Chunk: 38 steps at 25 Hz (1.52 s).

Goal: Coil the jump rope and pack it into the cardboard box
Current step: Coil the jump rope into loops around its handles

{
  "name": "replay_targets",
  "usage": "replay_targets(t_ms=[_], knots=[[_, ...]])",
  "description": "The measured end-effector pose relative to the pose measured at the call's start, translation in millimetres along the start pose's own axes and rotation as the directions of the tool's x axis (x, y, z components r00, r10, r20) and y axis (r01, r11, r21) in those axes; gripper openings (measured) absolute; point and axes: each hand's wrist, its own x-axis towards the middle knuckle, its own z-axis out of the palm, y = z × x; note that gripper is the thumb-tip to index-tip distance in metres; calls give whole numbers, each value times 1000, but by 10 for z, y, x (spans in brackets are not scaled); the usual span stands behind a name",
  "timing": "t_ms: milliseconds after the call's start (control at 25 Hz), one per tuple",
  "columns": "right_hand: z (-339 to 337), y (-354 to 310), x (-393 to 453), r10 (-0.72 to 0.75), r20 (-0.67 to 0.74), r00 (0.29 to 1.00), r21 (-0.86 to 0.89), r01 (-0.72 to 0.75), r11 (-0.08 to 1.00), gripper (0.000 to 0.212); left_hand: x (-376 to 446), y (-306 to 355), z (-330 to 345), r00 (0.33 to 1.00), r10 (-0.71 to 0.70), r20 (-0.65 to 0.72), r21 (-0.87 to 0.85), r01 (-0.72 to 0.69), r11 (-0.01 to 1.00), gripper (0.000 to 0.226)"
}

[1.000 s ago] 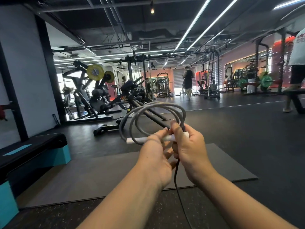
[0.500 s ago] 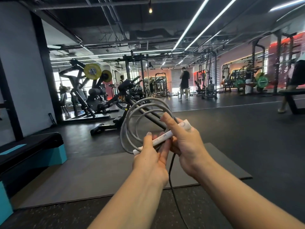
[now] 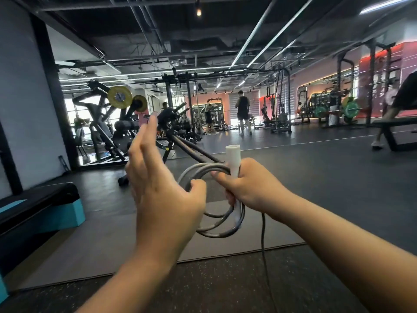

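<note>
Jump rope (image 3: 212,199) handle now upright (was level) in R hand's (image 3: 250,188) grip; L hand (image 3: 162,195) let go, fingers spread.

Beneath my fingers a grey floor mat (image 3: 94,251) is lying; left of them a teal step platform (image 3: 40,211) is sitting, and beyond them a plate-loaded machine (image 3: 112,123) is standing.

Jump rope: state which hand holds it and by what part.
The right hand grips the jump rope by its white handle, coils pinned against it. The left hand is open, holding nothing.
</note>
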Motion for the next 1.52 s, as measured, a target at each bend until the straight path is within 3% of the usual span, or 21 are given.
replay_targets(t_ms=[40, 80, 120, 160, 240, 360, 440, 560, 640, 720, 760, 840, 920, 1000, 1040, 1120, 1240, 1320, 1400, 1520], knots=[[-20, 6, 13, 3, 45, 999, -95, 1, 995, 43, 108, 81, -52, 920, 374, 115, 189, -390, 901, 97], [-36, -5, 27, -16, 90, 996, -207, 35, 978, 37, 229, 164, -59, 770, 551, 321, 326, -636, 699, 96], [-46, -31, 44, -50, 134, 990, -333, 92, 939, 28, 326, 209, -17, 653, 539, 532, 401, -755, 519, 95], [-54, -77, 58, -81, 171, 982, -443, 150, 884, 22, 410, 214, 52, 595, 431, 678, 436, -798, 416, 90], [-83, -170, 65, -77, 177, 981, -515, 159, 843, 17, 510, 193, 153, 558, 336, 759, 459, -824, 333, 63], [-84, -186, 56, -29, 195, 980, -508, 127, 852, 14, 539, 160, 212, 565, 370, 738, 450, -820, 355, 25], [-67, -154, 49, -31, 227, 973, -458, 135, 879, 6, 581, 144, 249, 617, 247, 747, 450, -743, 496, 13], [-145, -126, 59, -45, 225, 973, -456, 146, 878, 11, 604, 109, 247, 611, 97, 786, 440, -663, 606, 15], [-204, -102, 43, -33, 204, 978, -484, 130, 866, 18, 579, 64, 216, 638, 62, 768, 482, -639, 600, 10], [-192, -109, 44, -33, 230, 973, -548, 158, 821, 19, 513, 101, 183, 685, 91, 723, 553, -652, 519, 7], [-162, -126, 54, -45, 254, 966, -570, 187, 800, 19, 488, 140, 186, 683, 112, 722, 570, -678, 464, 3], [-104, -155, 77, -69, 295, 953, -570, 233, 788, 20, 478, 202, 251, 668, 135, 732, 569, -708, 419, 20], [-103, -151, 90, -97, 319, 943, -567, 271, 778, 17, 541, 193, 286, 633, 74, 770, 497, -670, 552, 26], [-165, -125, 66, -130, 337, 933, -570, 312, 760, 16, 577, 96, 286, 554, 4, 833, 390, -593, 705, 14], [-206, -109, 48, -152, 342, 927, -553, 330, 765, 18, 574, 36, 260, 518, 7, 855, 350, -587, 730, 11], [-312, -112, 14, -184, 355, 917, -484, 348, 803, 27, 565, -72, 190, 478, 39, 877, 316, -637, 703, 10], [-464, -154, -6, -115, 357, 927, -300, 230, 926, 57, 582, -223, 44, 474, 72, 877, 336, -715, 613, 9], [-506, -100, 22, -99, 339, 936, -272, 198, 942, 56, 595, -309, -28, 481, 91, 872, 350, -743, 570, 11], [-519, 12, 62, -87, 341, 936, -257, 182, 949, 47, 592, -411, -83, 518, 124, 846, 376, -746, 550, 10], [-639, 242, 84, 30, 304, 952, -217, 39, 975, 50, 667, -588, -237, 618, 91, 781, 495, -701, 514, 10]])
